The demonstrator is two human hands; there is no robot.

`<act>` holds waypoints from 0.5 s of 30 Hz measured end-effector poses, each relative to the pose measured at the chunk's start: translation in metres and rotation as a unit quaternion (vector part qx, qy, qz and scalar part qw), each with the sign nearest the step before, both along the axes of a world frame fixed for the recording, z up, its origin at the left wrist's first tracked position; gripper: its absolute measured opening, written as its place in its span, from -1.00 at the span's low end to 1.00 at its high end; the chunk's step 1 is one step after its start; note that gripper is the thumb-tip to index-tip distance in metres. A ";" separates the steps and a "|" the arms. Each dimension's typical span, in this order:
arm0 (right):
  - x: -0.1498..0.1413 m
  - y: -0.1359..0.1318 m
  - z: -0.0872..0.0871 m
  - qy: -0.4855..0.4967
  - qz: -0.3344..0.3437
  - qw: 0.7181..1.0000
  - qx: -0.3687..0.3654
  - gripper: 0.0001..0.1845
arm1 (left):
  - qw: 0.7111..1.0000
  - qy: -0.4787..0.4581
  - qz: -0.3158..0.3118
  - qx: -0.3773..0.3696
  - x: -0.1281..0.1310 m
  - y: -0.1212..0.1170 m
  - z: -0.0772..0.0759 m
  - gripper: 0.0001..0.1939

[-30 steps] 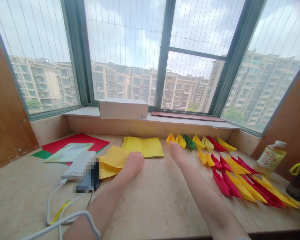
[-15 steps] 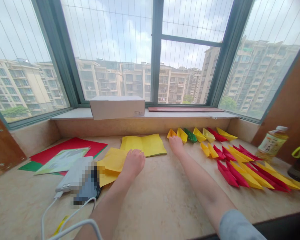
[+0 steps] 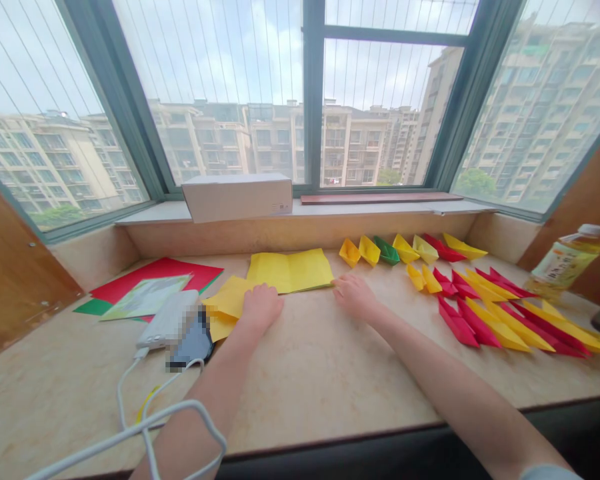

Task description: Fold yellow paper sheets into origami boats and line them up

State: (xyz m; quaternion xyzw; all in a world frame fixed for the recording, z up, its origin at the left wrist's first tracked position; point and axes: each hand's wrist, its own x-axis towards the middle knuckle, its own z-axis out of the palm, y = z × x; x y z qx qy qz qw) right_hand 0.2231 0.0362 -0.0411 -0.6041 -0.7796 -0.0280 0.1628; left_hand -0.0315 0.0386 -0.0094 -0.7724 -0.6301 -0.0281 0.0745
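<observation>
Two yellow sheets of paper [image 3: 291, 269], creased down the middle, lie open near the back of the counter. At their lower left edge rests my left hand [image 3: 263, 305], fingers together and curled, covering the right end of a folded orange-yellow paper [image 3: 226, 297]; what lies under the fingertips is hidden. My right hand [image 3: 356, 297] is low over the counter, its fingertips drawn together at the sheets' lower right corner. Just beyond it stands an orange-yellow paper boat [image 3: 349, 253], first in a back row with a green paper boat [image 3: 387, 251].
Several red and yellow folded boats [image 3: 510, 323] fill the right side. A drink bottle [image 3: 565, 263] stands behind them. To the left are red paper [image 3: 153, 275], a white power bank [image 3: 167, 321], a phone [image 3: 193, 340] and a white cable [image 3: 180, 408]. A white box [image 3: 237, 199] sits on the sill.
My right hand has left the orange-yellow boat and moved left and nearer to the sheets' corner. The boat stays in the row. My left hand stays by the papers; the view has shifted.
</observation>
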 end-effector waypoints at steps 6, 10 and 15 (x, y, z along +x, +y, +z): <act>0.009 0.011 -0.011 0.064 0.005 0.998 -0.016 -0.56 | 1.000 0.000 -0.004 -0.019 0.000 0.004 -0.006 -0.62; 0.007 0.019 -0.017 0.119 0.000 0.993 0.002 -0.58 | 0.999 0.005 -0.009 -0.032 0.002 0.007 -0.007 -0.62; 0.000 0.020 -0.013 0.171 -0.009 0.983 0.062 -0.62 | 0.999 0.007 -0.016 -0.034 0.001 0.006 -0.005 -0.61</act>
